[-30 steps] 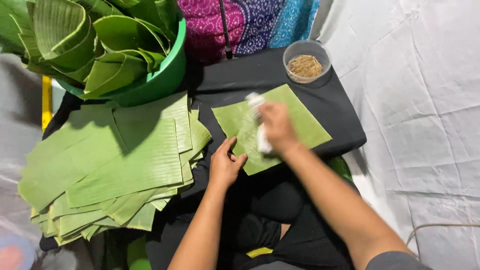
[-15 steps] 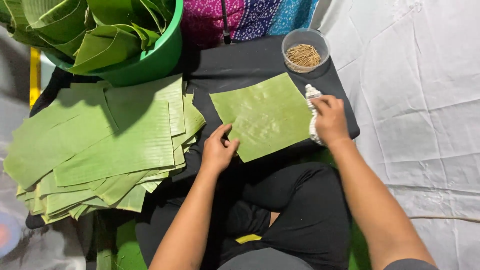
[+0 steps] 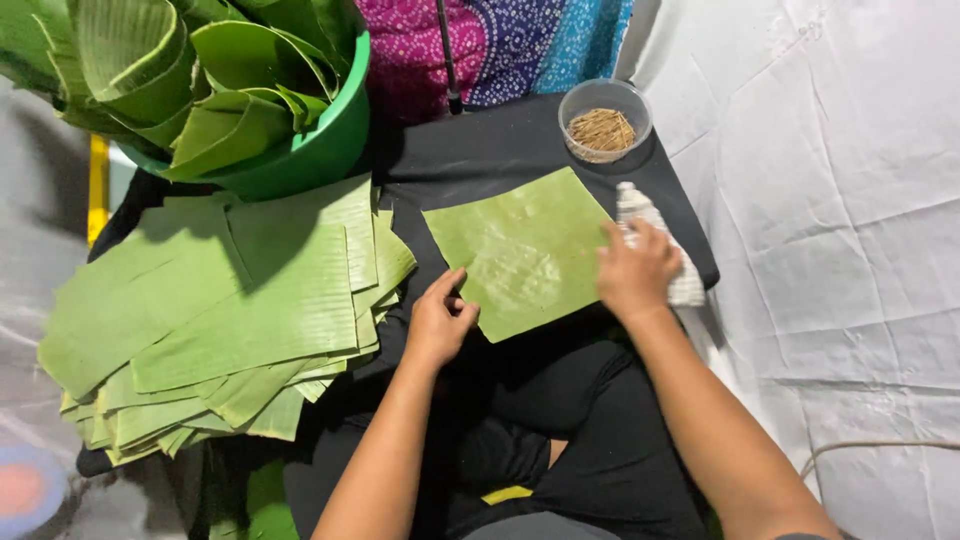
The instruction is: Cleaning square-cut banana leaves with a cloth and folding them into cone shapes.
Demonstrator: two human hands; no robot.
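The right hand (image 3: 636,272) is closed around a white cloth (image 3: 660,250) at the right edge of a cut banana leaf (image 3: 520,250). The left hand (image 3: 440,322) holds nothing — its fingers press the leaf's lower left corner. The leaf lies flat on the black surface (image 3: 500,150). Beyond it — a clear bowl of sticks (image 3: 604,120), a stack of cut leaves (image 3: 230,310), a green tub (image 3: 310,160) of rolled leaves.

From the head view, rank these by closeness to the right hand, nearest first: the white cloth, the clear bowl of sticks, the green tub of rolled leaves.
1. White cloth: held under the right hand, at the black board's right edge.
2. Clear bowl of sticks: just above the hand, at the board's top right corner.
3. Green tub of rolled leaves: far off at upper left, beyond the single leaf sheet.
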